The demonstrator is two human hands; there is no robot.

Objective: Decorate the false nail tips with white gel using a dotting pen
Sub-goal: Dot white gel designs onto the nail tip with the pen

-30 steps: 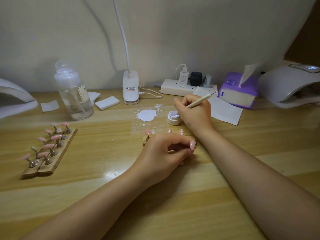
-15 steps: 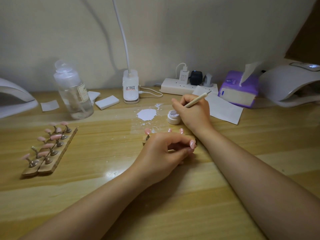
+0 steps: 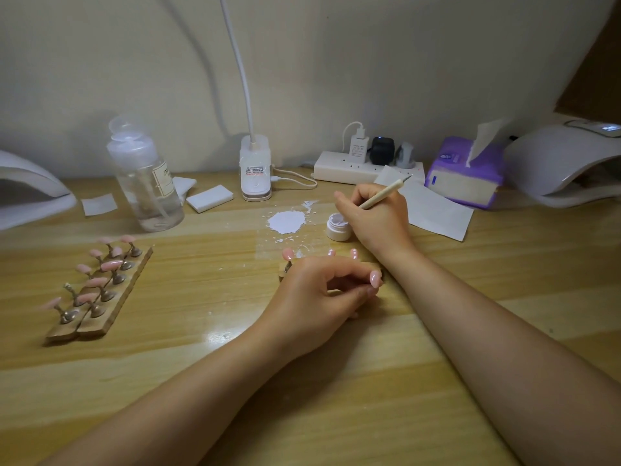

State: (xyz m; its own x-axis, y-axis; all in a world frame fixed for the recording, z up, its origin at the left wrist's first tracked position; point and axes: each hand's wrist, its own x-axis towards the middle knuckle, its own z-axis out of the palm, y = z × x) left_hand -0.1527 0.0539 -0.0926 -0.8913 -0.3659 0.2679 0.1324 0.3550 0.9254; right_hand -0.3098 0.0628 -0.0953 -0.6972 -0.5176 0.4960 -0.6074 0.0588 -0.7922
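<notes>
Item: false nail tips (image 3: 288, 253), pink, mounted on a wooden holder strip (image 3: 281, 274) at mid-table, the strip largely hidden beneath the left hand (image 3: 316, 294), whose curled fingers grip it; just beyond stands an open white gel jar (image 3: 338, 227), with the right hand (image 3: 376, 218) over it pinching a beige dotting pen (image 3: 383, 194), working tip hidden in or at the jar, upper end tilted toward the wall. Surrounding: white spill patch (image 3: 287, 222) beside the jar; second nail-tip stand (image 3: 95, 290) at left; clear pump bottle (image 3: 144, 183); lamp base (image 3: 255, 173); power strip (image 3: 349, 168); purple tissue pack (image 3: 465, 173); nail-curing lamp (image 3: 564, 166) at right.
</notes>
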